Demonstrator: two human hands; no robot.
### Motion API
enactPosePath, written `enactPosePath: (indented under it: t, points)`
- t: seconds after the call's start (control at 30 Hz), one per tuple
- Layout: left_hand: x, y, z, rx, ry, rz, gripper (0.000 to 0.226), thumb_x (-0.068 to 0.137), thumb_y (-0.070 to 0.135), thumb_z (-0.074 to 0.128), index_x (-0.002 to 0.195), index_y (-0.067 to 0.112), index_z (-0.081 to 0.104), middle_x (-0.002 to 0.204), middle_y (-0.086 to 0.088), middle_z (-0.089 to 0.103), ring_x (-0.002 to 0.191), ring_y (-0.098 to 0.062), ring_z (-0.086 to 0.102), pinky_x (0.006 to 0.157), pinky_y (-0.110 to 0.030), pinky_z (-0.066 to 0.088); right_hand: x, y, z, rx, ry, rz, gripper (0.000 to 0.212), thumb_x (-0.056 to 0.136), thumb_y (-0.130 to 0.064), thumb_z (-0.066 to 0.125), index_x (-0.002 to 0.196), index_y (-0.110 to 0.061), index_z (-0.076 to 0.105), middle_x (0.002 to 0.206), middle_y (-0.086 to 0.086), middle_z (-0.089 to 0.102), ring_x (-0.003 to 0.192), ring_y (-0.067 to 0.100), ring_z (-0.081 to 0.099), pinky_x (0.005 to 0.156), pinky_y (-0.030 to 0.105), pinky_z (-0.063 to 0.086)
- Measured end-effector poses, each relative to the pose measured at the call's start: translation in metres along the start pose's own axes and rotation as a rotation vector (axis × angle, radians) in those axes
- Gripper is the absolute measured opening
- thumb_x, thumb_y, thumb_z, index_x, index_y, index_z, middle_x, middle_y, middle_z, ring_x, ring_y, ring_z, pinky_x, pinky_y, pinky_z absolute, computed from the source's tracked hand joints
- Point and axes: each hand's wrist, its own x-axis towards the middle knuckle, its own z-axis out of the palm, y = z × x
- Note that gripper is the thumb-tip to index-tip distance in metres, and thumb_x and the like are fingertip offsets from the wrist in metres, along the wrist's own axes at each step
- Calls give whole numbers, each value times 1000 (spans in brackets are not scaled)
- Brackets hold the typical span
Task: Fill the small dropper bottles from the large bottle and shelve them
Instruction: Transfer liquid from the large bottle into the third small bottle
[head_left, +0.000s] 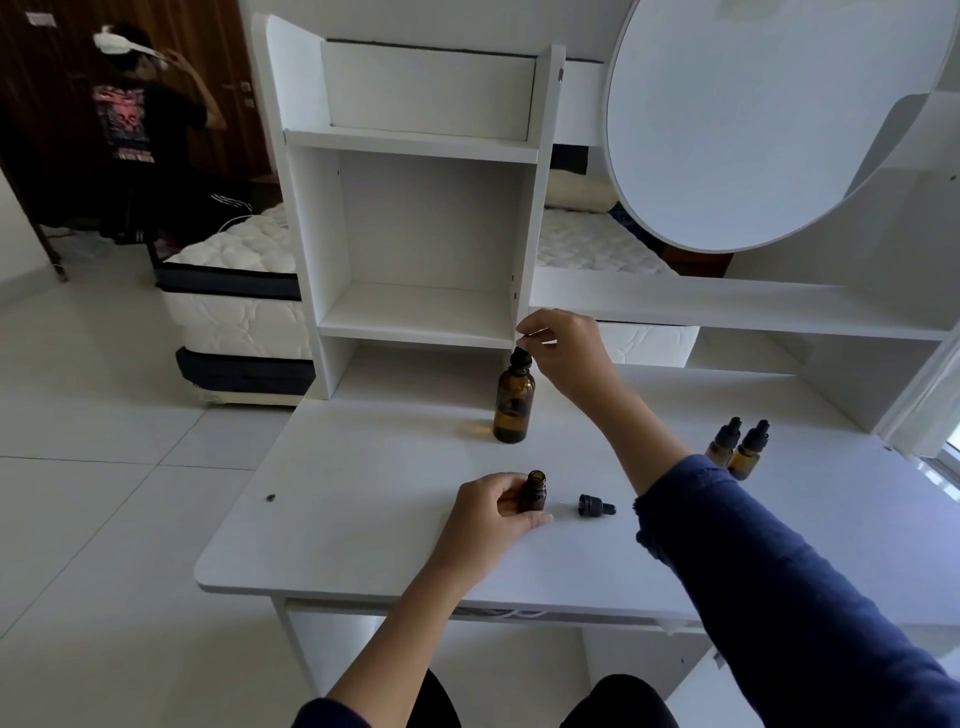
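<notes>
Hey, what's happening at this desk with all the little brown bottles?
A person is refilling dropper bottles. Their left hand holds an open small bottle upright on the desk, with its cap lying beside it. Their right hand pinches the dropper on top of the large bottle further back. Two capped small bottles stand together to the right. None is on the shelf yet.

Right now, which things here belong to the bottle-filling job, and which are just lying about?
In the job: large amber bottle, its dropper pinched by the right hand; open small bottle in the left hand; loose dropper cap; two capped small bottles; shelf unit.
Lying about: round mirror, mattress, dark speck on the desk.
</notes>
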Motion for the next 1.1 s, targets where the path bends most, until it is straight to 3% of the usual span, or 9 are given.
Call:
enactPosePath:
  t: [0.2, 0.4, 0.7, 0.8, 0.93, 1.1]
  points:
    - [-1, 2, 0, -5, -2, 2, 32, 71, 15, 79, 101, 15, 67, 92, 8, 69, 88, -3, 66, 84, -12, 50, -4, 3, 4, 8, 12, 42, 15, 83, -4, 64, 97, 0, 67, 99, 14, 68, 86, 20, 65, 76, 15, 45]
    - [-1, 2, -1, 0, -10, -1, 33, 72, 15, 79, 103, 15, 67, 89, 14, 67, 84, 4, 64, 79, -7, 48, -2, 3, 5, 32, 39, 136, 15, 82, -10, 66, 94, -1, 68, 97, 12, 69, 78, 11, 59, 74, 14, 45]
    - [-1, 1, -1, 1, -4, 1, 35, 71, 17, 79, 103, 14, 67, 94, 7, 69, 90, -6, 67, 85, -15, 51, -2, -4, 5, 20, 13, 180, 14, 84, -11, 64, 93, -2, 70, 97, 12, 70, 78, 11, 57, 75, 16, 43]
    - [0, 1, 0, 5, -5, 3, 35, 71, 17, 80, 104, 14, 67, 96, 6, 70, 90, -6, 67, 86, -16, 51, -1, -5, 6, 25, 16, 198, 14, 84, -10, 64, 92, -2, 71, 97, 12, 70, 78, 11, 56, 72, 11, 42]
    - [0, 1, -1, 16, -5, 5, 36, 71, 18, 79, 104, 14, 67, 95, 7, 69, 90, -6, 66, 86, -16, 51, -1, -4, 7, 43, 27, 213, 11, 84, -7, 63, 89, 0, 71, 94, 14, 70, 75, 12, 55, 56, -6, 36]
    - [0, 1, -1, 17, -5, 2, 37, 71, 17, 79, 105, 13, 67, 93, 9, 68, 87, -2, 65, 83, -10, 49, -2, -6, 6, 57, 31, 206, 11, 84, -5, 62, 87, 0, 71, 92, 15, 70, 75, 13, 54, 56, -8, 34]
